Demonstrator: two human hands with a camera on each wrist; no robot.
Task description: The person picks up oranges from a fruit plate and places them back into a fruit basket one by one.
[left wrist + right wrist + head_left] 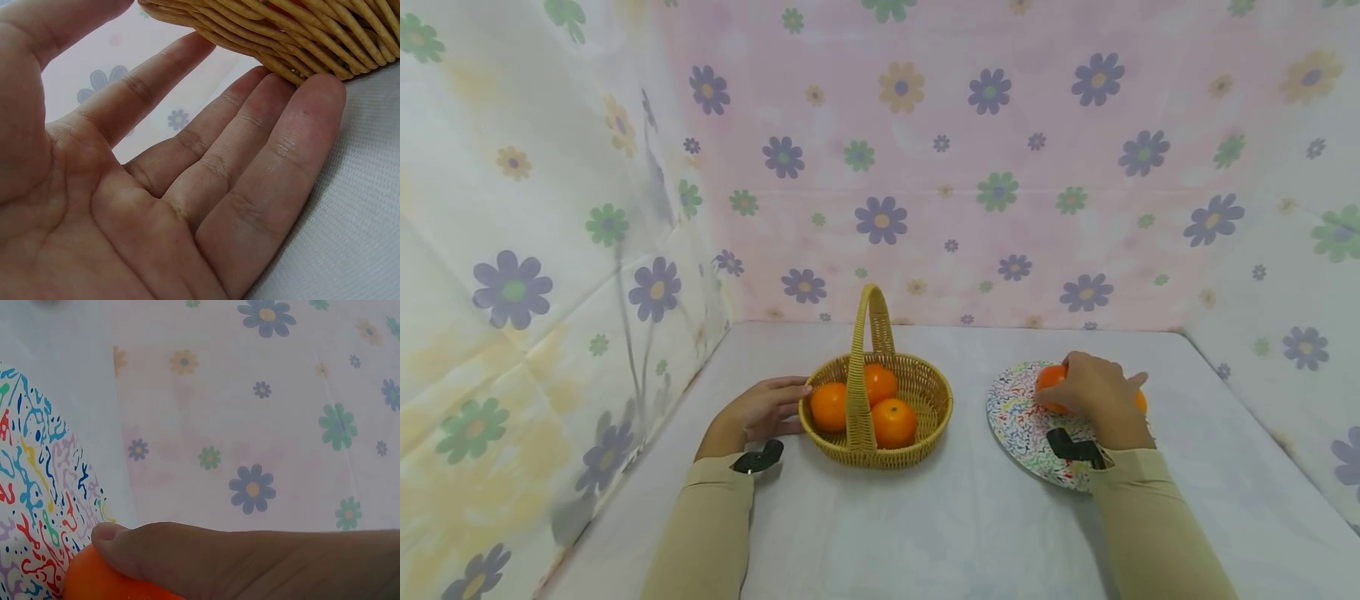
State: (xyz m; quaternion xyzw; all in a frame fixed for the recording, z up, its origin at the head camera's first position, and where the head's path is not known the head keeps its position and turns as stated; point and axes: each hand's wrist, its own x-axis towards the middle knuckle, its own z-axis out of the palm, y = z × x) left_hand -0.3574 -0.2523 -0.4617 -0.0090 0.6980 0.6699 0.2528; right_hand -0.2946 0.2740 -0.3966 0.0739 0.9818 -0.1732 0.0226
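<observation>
A yellow wicker basket with a tall arched handle holds three oranges, one of them an orange at the front. Against the basket's left side rests my left hand; in the left wrist view its fingers are extended, their tips at the woven base. On the right, my right hand grips an orange over a speckled, multicoloured round plate. The thumb lies across that orange in the right wrist view, where the other fingers are out of sight. Another orange shows partly behind the hand.
A white cloth covers the table. Flower-patterned fabric hangs at the back and on both sides. Bare cloth lies between the basket and the plate. Dark straps with small devices sit on both wrists.
</observation>
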